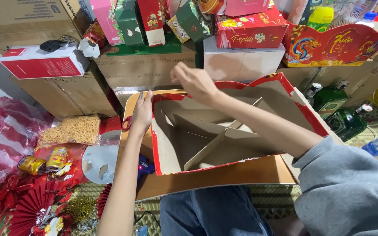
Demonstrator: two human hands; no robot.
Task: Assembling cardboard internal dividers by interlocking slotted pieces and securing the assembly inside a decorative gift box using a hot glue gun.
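Already we are pinching the divided red tray (pixel 171 168) at its far rim, right hand (pixel 195 83) fingers together, left hand (pixel 141 114) gripping scissors (pixel 130 120) beside it, compartments yet unfilled.

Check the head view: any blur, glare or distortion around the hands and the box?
Head view: even indoor light, soft shadows inside the box; right hand slightly motion-blurred, left hand sharper; glare on the foil strip and silver disc; wide-angle bending at the edges; sleeve soft.

green bottles (pixel 337 111) right | noodle bag (pixel 71 130), two cans (pixel 44 161) left | red paper fans (pixel 31 207), perhaps
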